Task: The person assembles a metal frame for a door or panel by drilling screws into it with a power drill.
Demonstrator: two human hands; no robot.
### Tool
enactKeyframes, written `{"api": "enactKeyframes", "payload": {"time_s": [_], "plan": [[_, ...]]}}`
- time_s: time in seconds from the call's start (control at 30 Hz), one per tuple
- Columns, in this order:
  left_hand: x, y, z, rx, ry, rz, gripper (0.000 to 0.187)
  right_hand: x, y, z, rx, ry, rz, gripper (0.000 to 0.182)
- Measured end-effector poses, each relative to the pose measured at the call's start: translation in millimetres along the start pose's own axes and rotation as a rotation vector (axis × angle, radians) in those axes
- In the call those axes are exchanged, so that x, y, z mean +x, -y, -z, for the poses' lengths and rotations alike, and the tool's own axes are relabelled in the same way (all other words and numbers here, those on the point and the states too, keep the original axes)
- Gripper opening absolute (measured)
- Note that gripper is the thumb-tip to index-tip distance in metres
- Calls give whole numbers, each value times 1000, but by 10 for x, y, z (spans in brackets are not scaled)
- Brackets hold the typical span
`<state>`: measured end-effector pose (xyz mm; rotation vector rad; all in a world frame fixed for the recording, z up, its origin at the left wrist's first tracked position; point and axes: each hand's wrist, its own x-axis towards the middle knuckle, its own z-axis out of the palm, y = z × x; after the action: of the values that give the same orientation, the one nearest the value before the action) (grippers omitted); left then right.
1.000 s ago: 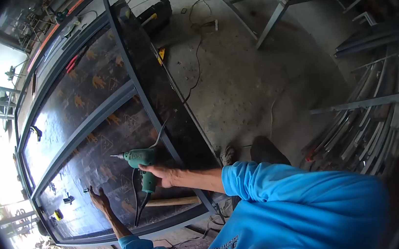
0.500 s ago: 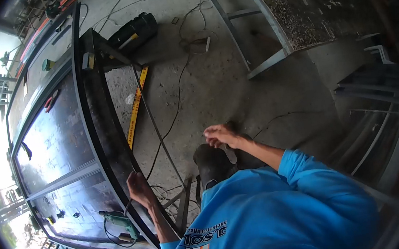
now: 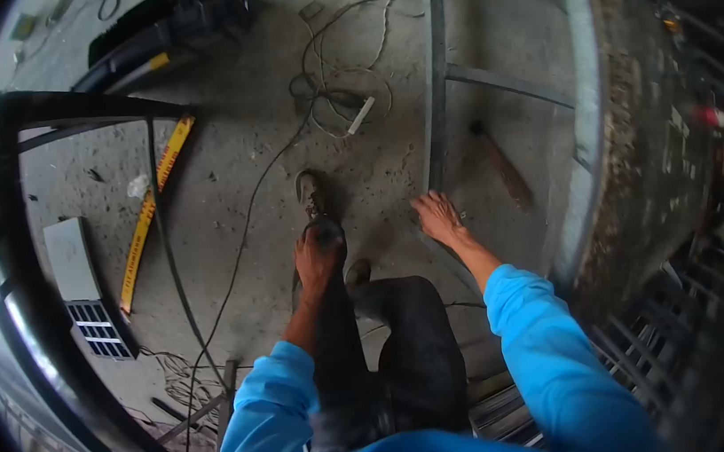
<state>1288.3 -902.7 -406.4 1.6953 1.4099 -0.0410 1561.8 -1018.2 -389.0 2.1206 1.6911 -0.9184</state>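
Note:
My left hand point(image 3: 317, 262) is over my lower left leg, fingers curled round a dark rounded thing that I cannot make out. Beyond it, a brown shoe point(image 3: 310, 194) stands on the concrete floor. To the right, my right hand point(image 3: 439, 215) has its fingers loosely apart and holds nothing visible. Its fingertips are beside the lower end of a grey metal bar point(image 3: 435, 84), part of a stand; whether they touch it is unclear.
A dark metal frame point(image 3: 33, 353) curves along the left. A yellow level point(image 3: 156, 218), cables point(image 3: 246, 226), a white strip point(image 3: 361, 116) and a rusty rod point(image 3: 506, 169) lie on the floor. A rough-edged slab point(image 3: 630, 151) stands at the right.
The view has swung left-to-right, so the frame with the green drill has mostly left it. My left hand has moved from beside that frame to my leg; my right hand is now beside the stand.

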Motion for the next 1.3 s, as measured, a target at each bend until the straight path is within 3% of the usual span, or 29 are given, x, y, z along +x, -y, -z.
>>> {"api": "enactKeyframes", "payload": {"time_s": [0.07, 0.13, 0.17, 0.3, 0.37, 0.4, 0.43, 0.47, 0.5, 0.6, 0.67, 0.7, 0.77, 0.83, 0.9, 0.97, 1.03, 1.13, 1.3], "plan": [[693, -91, -701, 28, -42, -76, 60, 822, -487, -301, -177, -210, 132, 48], [1373, -218, -1364, 62, -44, -63, 66, 1718, -757, -155, -4, -19, 21, 57], [1832, -235, -1647, 43, -88, -108, 68, 2113, -921, -307, -35, -133, 81, 62], [2977, -148, -2526, 49, -296, -157, 73, 3508, -1342, -640, -220, -214, 246, 62], [3300, -217, -2824, 105, -342, -156, 71, 3952, -1588, -895, -307, -417, 391, 50], [3432, -259, -2930, 94, -349, -135, 70, 4086, -1635, -897, -293, -383, 400, 50], [3518, -233, -3049, 97, -329, -109, 70, 4210, -1655, -844, -333, -197, 434, 60], [3595, -198, -3170, 135, -343, -93, 67, 4301, -1700, -917, -374, -14, 471, 71], [3672, -183, -3247, 172, -367, -89, 64, 4341, -1711, -985, -371, -1, 480, 71], [3709, -147, -3371, 151, -412, -58, 56, 4401, -1823, -1150, -288, -100, 600, 60], [3802, -180, -3370, 121, -478, -74, 54, 4438, -1864, -1222, -282, -328, 770, 54], [3780, -173, -3365, 138, -496, -89, 53, 4476, -1880, -1243, -145, -198, 718, 50], [3755, -189, -3330, 137, -477, -74, 53, 4489, -1858, -1207, -284, -167, 761, 48], [3749, -194, -3310, 157, -454, -72, 51, 4489, -1842, -1189, -351, -172, 784, 50], [3729, -162, -3291, 173, -443, -90, 50, 4416, -1833, -1181, -361, -314, 775, 36], [3703, -111, -3258, 197, -437, -113, 49, 4327, -1806, -1207, -339, -348, 803, 33], [3551, -34, -3227, 170, -406, -168, 44, 4186, -1703, -1235, -305, -379, 827, 30], [3122, 153, -3116, 178, -346, -200, 42, 3780, -1429, -1288, -261, -228, 806, 24], [2644, 432, -2832, 192, -442, -62, 44, 3737, -806, -1514, -106, -340, 1092, 25]]}}
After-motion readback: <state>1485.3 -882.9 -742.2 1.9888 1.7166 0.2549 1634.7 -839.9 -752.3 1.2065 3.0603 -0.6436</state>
